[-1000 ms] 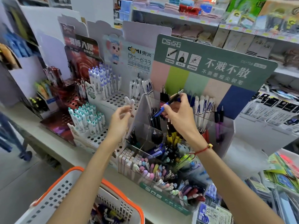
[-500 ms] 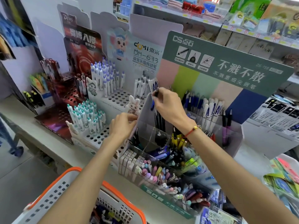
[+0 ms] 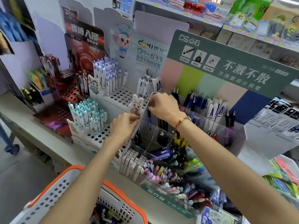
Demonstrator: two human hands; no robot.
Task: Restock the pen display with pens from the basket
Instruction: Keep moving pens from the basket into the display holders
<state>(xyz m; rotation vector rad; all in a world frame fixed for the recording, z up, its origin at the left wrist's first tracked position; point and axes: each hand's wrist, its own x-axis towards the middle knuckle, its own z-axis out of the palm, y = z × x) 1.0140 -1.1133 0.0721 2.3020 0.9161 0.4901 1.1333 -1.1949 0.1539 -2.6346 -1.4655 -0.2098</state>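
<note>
A clear tiered pen display [image 3: 233,133] with a green header card stands on the counter, full of pens in several compartments. My right hand [image 3: 163,105] holds a blue pen [image 3: 149,118] upright by its top, the pen pointing down into the display's upper left compartment, just inside the left side panel. My left hand [image 3: 125,126] pinches that white side panel's [image 3: 144,110] edge from the left. The white basket with an orange rim [image 3: 53,194] sits at the bottom, with pens inside.
Left of the clear display stands a white perforated pen stand [image 3: 113,101] with blue-capped and teal-capped pens, and a red stand [image 3: 64,94] beyond it. Shelves of goods run behind. Packaged items lie at the right on the counter [image 3: 24,113].
My right hand has carried the blue pen from over the middle of the display to its upper left compartment and turned it upright. My left hand shifted up to the side panel.
</note>
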